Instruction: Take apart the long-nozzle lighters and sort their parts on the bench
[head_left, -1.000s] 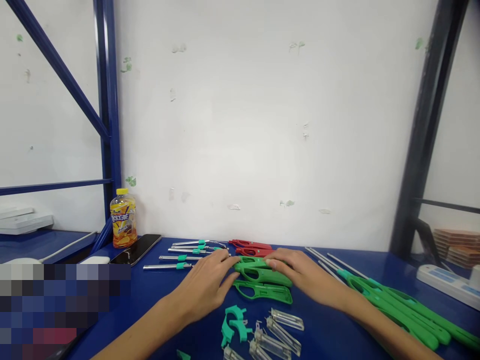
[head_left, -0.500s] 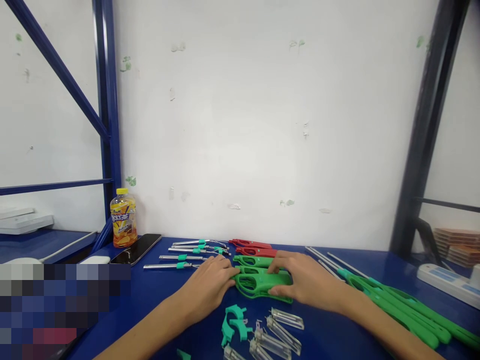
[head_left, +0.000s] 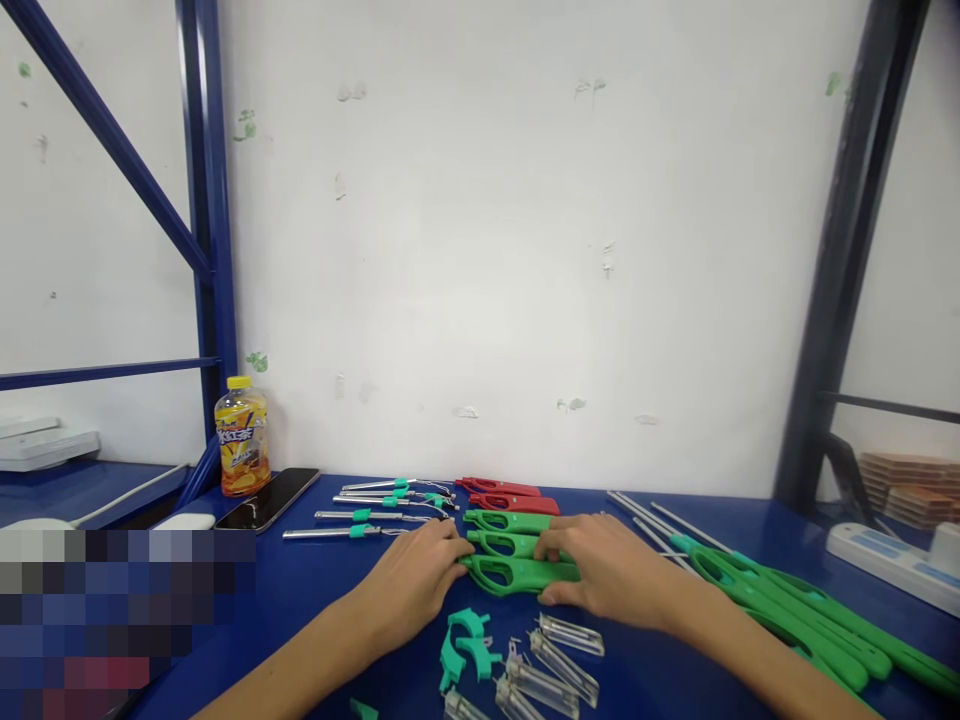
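Observation:
A green plastic shell (head_left: 517, 575) with an oval opening lies on the blue table. My left hand (head_left: 427, 572) touches its pointed left end with closed fingertips. Over its right end lies my right hand (head_left: 600, 565), thumb at the near edge and fingers bent on top. Just behind are two more green shells (head_left: 517, 522) and two red shells (head_left: 514, 502). Metal rods with teal clips (head_left: 360, 531) lie left of them. In front of my hands are teal curved pieces (head_left: 469, 640) and several clear plastic tanks (head_left: 566, 664).
Assembled green lighters with metal tubes (head_left: 810, 610) lie at right, near a white power strip (head_left: 892, 560). A drink bottle (head_left: 243, 440) and a phone (head_left: 270, 498) stand and lie at back left. The wall (head_left: 480, 250) rises behind.
The nearest green shell now lies a little apart from the one behind it, where they overlapped before. Both hands remain at its ends, and the view has shifted slightly.

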